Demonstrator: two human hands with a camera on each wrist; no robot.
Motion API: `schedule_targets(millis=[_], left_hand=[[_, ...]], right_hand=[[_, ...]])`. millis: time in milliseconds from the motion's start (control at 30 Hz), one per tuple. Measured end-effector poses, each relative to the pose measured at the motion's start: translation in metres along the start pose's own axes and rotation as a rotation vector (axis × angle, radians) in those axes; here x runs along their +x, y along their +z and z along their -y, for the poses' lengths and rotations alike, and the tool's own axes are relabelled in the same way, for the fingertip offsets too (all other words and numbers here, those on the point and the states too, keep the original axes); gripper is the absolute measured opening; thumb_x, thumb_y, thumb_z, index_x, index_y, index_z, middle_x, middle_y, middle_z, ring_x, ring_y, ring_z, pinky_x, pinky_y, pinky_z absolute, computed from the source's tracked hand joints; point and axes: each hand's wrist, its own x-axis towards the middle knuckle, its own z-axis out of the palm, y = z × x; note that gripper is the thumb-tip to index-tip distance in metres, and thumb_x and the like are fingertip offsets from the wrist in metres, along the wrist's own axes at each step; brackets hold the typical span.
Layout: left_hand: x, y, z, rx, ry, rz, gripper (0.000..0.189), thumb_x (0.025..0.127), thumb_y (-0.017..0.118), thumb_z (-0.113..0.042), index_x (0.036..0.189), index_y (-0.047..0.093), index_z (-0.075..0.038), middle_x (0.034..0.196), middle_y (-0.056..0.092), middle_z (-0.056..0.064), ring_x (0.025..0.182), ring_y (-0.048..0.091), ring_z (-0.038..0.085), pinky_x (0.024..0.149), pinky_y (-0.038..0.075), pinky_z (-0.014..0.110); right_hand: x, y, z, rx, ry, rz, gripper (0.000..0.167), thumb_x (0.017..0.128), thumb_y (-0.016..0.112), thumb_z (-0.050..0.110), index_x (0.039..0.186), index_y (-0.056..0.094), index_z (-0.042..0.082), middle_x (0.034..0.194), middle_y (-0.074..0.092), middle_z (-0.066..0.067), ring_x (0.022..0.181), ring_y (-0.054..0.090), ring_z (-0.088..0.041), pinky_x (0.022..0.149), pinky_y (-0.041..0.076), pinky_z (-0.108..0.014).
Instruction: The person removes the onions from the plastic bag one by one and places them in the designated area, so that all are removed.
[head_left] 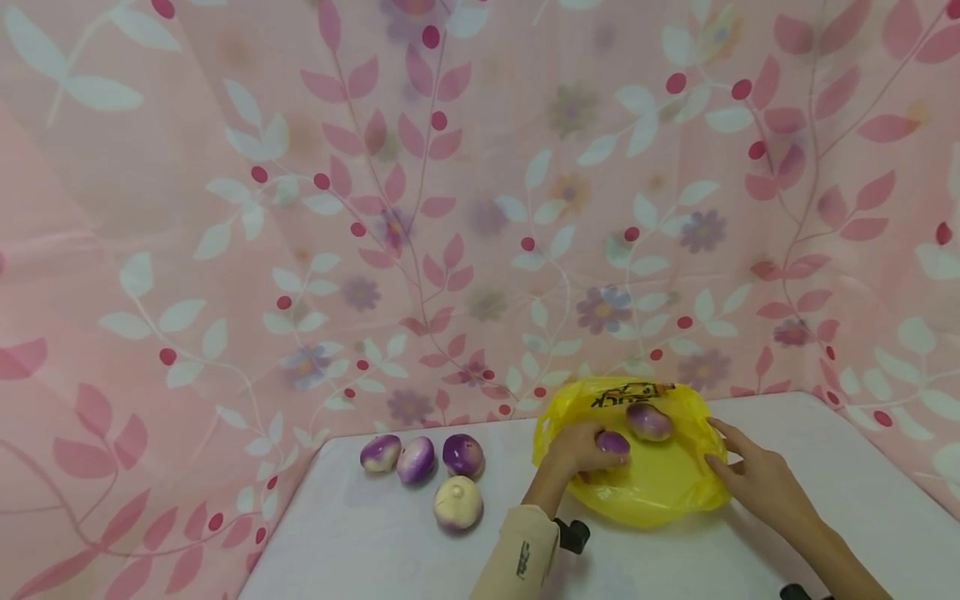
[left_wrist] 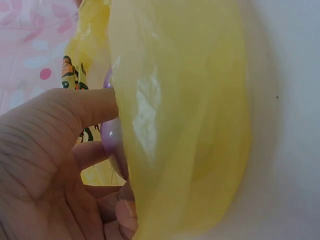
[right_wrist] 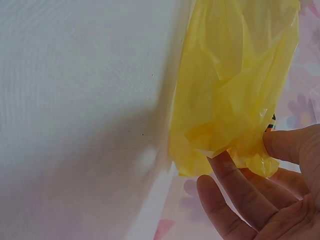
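A yellow plastic bag lies on the white table with its mouth spread open toward me. My left hand reaches into that mouth and grips a purple-and-white turnip. In the left wrist view, thumb and fingers curl round the turnip, partly hidden behind the bag's film. Another turnip sits deeper in the bag, close beyond my left fingers. My right hand holds the bag's right edge; the right wrist view has the crumpled yellow film between its thumb and fingers.
Left of the bag, several turnips stand together on the table: a pale-topped one in front, and purple ones behind it. A pink floral curtain hangs along the table's back edge.
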Motion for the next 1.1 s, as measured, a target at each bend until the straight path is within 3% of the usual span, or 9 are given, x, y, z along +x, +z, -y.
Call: schedule_targets(millis=[167,533,900,1100], left_hand=[[-0.002,-0.001,-0.003,-0.006,0.008,-0.006,0.033,0.074,0.086,-0.035,0.095,0.066,-0.019,0.076,0.058,-0.004,0.053,0.058,0.019,0.047,0.049,0.03],[-0.012,-0.012,-0.009,-0.002,0.038,-0.014,0.035,0.072,0.088,-0.037,0.098,0.067,-0.025,0.081,0.06,-0.008,0.052,0.059,0.018,0.046,0.05,0.032],[-0.032,-0.039,-0.006,0.035,0.114,-0.042,0.05,0.073,0.087,-0.039,0.118,0.067,-0.03,0.091,0.063,-0.009,0.047,0.06,0.017,0.042,0.048,0.032],[-0.039,-0.053,0.001,0.047,0.172,-0.015,0.049,0.073,0.086,-0.042,0.118,0.067,-0.033,0.094,0.064,-0.011,0.048,0.062,0.019,0.041,0.048,0.032]], right_hand=[[0.0,-0.001,0.001,-0.002,0.002,0.006,0.062,0.095,0.066,0.021,0.146,0.038,0.0,0.12,0.056,-0.039,0.08,0.07,-0.037,0.062,0.058,-0.045],[0.001,-0.003,0.002,-0.007,0.034,0.025,0.063,0.095,0.066,0.022,0.146,0.037,0.001,0.123,0.054,-0.039,0.082,0.069,-0.038,0.062,0.058,-0.043],[-0.001,-0.001,0.001,0.0,-0.029,-0.021,0.061,0.095,0.066,0.02,0.146,0.039,0.001,0.119,0.057,-0.039,0.08,0.07,-0.037,0.061,0.058,-0.044],[0.0,-0.001,0.001,0.007,-0.05,-0.029,0.061,0.095,0.066,0.021,0.145,0.039,0.0,0.118,0.057,-0.039,0.079,0.07,-0.037,0.061,0.058,-0.044]])
